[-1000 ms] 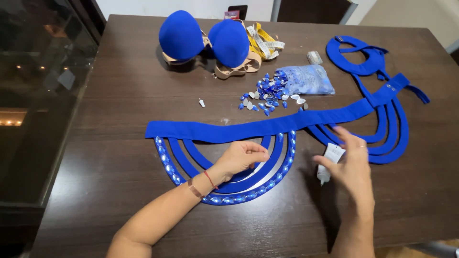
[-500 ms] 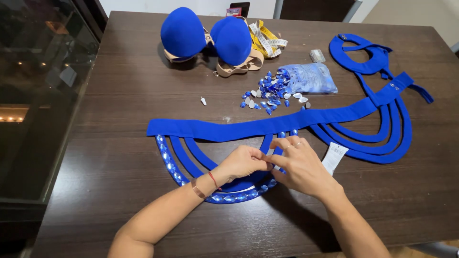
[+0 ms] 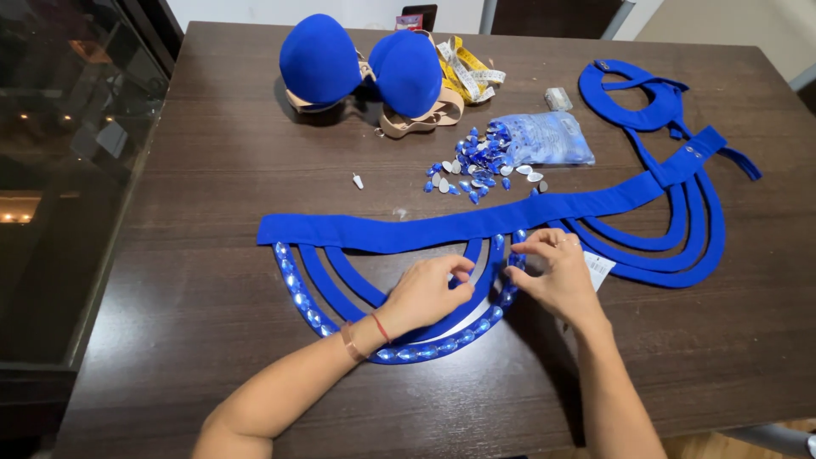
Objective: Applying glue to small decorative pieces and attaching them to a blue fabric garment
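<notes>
On the dark wooden table (image 3: pixel 212 212), both hands pinch the blue looped fabric belt piece (image 3: pixel 408 229): left hand (image 3: pixel 425 293) at six o'clock, right hand (image 3: pixel 552 272) at four, fingertips clamped on its gem-studded strap (image 3: pixel 501 293).

Both forearms reach forward and converge. The left hand (image 3: pixel 425 293) lies palm down, fingers curled, thumb and forefinger pinched toward the right hand (image 3: pixel 552 274). That hand sits just beside it, fingers bent, tips apparently pinched, though whether anything is gripped is unclear.
</notes>
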